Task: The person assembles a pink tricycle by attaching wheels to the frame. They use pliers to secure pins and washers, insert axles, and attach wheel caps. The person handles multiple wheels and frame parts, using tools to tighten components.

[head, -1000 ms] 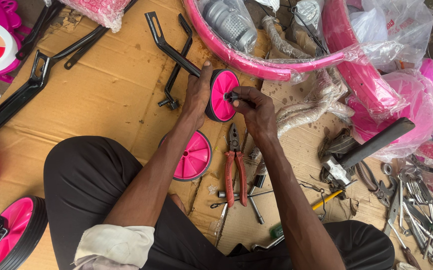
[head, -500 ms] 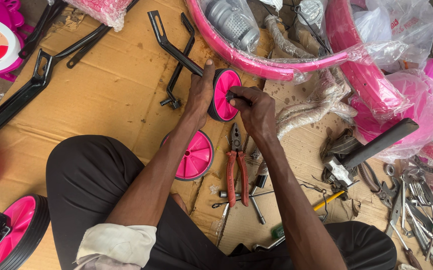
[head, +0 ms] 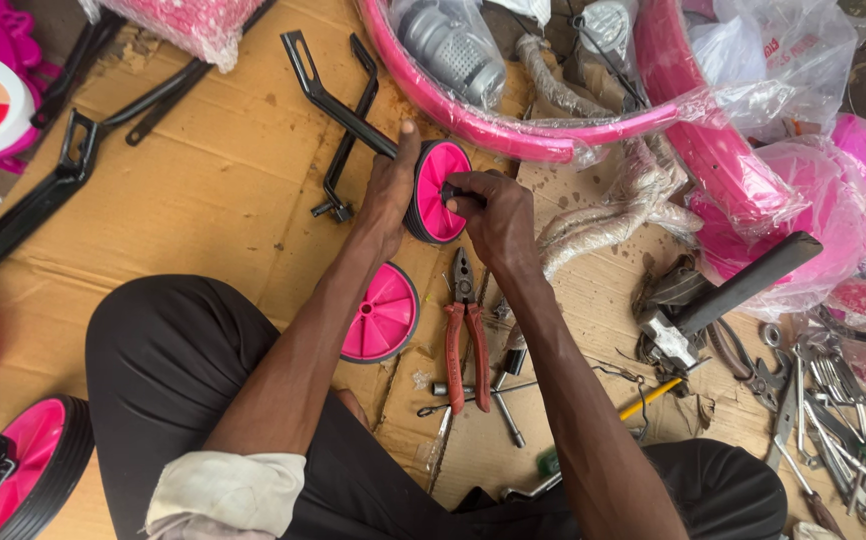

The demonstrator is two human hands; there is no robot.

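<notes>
A small pink wheel with a black tyre stands on edge on the cardboard, joined to a black metal bracket. My left hand grips the wheel's rim and the bracket from the left. My right hand is closed on a small dark part at the wheel's hub. A second pink wheel lies flat just below, beside my left forearm. Red-handled pliers lie under my right wrist.
A pink bicycle frame in plastic wrap arcs behind the wheel. Another black bracket lies to the left. Loose bolts and a socket wrench sit below the pliers. Several spanners and tools are piled at right. A bigger pink wheel rests bottom left.
Both hands stay on the pink wheel. My right hand's fingers have shifted slightly at the hub; the wheel and bracket have barely moved.
</notes>
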